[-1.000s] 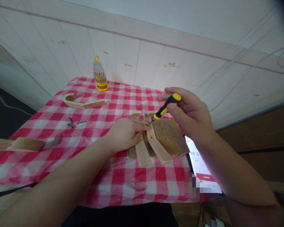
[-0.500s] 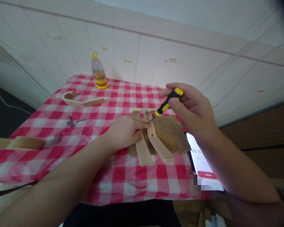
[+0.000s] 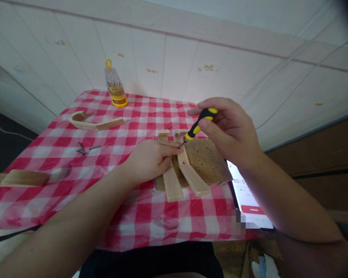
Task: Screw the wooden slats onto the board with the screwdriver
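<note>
My right hand (image 3: pixel 230 129) is closed around the handle of a black and yellow screwdriver (image 3: pixel 196 126), tilted with its tip down at a small screw (image 3: pixel 181 146). The screw stands at the upper part of a pale wooden hook (image 3: pixel 195 178), which lies across a brown board (image 3: pixel 207 158) dotted with holes. At the screw, my left hand (image 3: pixel 150 159) has its fingertips pinched together, partly hiding it. Under that hand lies a second wooden hook (image 3: pixel 173 184), also on the board.
Loose screws (image 3: pixel 81 148) and another wooden hook (image 3: pixel 95 125) lie to the left on the checked tablecloth (image 3: pixel 150 220). A wooden piece (image 3: pixel 26 178) sits at the left edge. A clear bit case (image 3: pixel 115 87) stands near the wall. A lit phone (image 3: pixel 251 197) lies by my right forearm.
The view has shifted slightly, so everything appears a little further left. Both hands keep their places at the screw, and the screwdriver tip stays on it.
</note>
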`<state>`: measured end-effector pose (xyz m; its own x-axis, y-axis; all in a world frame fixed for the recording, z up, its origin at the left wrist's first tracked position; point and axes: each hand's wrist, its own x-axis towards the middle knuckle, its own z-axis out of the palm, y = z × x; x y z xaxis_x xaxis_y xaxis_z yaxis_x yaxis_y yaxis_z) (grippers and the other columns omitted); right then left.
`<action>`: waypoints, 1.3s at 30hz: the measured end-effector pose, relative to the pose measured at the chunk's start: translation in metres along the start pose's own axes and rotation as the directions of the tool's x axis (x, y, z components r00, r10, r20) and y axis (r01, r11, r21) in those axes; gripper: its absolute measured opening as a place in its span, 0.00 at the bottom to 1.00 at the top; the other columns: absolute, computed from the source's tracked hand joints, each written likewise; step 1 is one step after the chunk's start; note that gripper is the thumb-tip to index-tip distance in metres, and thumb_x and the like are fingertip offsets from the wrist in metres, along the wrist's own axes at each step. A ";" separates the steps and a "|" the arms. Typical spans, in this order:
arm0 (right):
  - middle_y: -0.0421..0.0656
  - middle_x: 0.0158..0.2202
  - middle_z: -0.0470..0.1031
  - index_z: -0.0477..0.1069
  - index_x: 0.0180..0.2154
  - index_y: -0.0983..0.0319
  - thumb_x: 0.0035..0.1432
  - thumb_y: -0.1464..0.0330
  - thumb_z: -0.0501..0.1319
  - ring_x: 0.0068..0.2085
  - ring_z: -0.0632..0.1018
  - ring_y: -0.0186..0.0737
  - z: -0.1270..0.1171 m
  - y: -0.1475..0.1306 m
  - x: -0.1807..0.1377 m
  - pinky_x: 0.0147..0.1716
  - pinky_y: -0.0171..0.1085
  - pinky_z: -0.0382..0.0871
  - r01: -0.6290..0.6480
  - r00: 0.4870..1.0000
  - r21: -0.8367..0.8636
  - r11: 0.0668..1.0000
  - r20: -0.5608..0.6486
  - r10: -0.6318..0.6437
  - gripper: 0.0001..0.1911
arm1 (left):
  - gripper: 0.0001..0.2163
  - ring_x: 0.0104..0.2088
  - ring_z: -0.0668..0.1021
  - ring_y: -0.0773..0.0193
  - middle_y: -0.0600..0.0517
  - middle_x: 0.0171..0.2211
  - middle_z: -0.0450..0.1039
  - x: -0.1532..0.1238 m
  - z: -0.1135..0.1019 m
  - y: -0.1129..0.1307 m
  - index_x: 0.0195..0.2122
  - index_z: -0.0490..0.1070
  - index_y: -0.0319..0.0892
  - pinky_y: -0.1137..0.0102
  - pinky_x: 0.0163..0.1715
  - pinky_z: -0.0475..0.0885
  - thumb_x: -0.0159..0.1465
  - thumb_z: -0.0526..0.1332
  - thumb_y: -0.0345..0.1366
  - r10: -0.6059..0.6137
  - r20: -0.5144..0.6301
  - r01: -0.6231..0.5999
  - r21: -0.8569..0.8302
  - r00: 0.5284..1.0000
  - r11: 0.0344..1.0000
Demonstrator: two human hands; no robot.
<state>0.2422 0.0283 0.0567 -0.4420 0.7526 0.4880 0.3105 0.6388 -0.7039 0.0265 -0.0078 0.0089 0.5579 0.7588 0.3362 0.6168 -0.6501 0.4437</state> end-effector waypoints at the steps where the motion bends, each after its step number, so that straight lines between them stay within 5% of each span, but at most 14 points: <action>1: 0.42 0.55 0.74 0.67 0.57 0.49 0.65 0.57 0.57 0.56 0.76 0.44 0.000 0.000 0.000 0.51 0.44 0.77 -0.003 1.000 -0.008 1.000 0.004 0.003 0.20 | 0.19 0.52 0.80 0.60 0.50 0.51 0.79 0.000 0.000 0.000 0.50 0.78 0.45 0.63 0.54 0.76 0.62 0.54 0.28 0.000 -0.002 0.000 0.001 1.000 1.000; 22: 0.40 0.54 0.76 0.74 0.51 0.50 0.66 0.55 0.53 0.59 0.74 0.45 -0.008 -0.007 0.004 0.57 0.45 0.73 0.025 0.997 -0.114 0.993 -0.068 -0.032 0.18 | 0.19 0.52 0.80 0.61 0.50 0.52 0.78 0.000 -0.002 0.002 0.48 0.78 0.44 0.65 0.55 0.75 0.61 0.52 0.27 0.003 -0.002 -0.003 0.031 1.000 1.000; 29: 0.41 0.49 0.74 0.71 0.49 0.52 0.65 0.54 0.56 0.50 0.78 0.39 0.015 0.011 0.015 0.49 0.41 0.78 -0.019 0.972 -0.095 0.995 -0.234 -0.004 0.16 | 0.19 0.51 0.81 0.60 0.49 0.51 0.79 0.001 -0.001 0.003 0.47 0.79 0.42 0.64 0.54 0.76 0.61 0.53 0.26 0.023 -0.010 -0.023 0.028 1.000 0.999; 39: 0.41 0.48 0.76 0.72 0.50 0.53 0.66 0.58 0.56 0.49 0.78 0.40 0.000 -0.006 0.020 0.49 0.42 0.76 0.040 0.998 -0.056 0.998 -0.041 -0.042 0.14 | 0.19 0.51 0.80 0.59 0.48 0.50 0.79 0.000 0.000 0.002 0.48 0.79 0.41 0.61 0.54 0.76 0.61 0.52 0.28 0.001 -0.009 0.000 0.005 1.000 1.000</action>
<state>0.2311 0.0390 0.0705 -0.4203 0.7308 0.5379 0.3395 0.6764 -0.6536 0.0278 -0.0091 0.0099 0.5530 0.7588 0.3442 0.6195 -0.6507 0.4392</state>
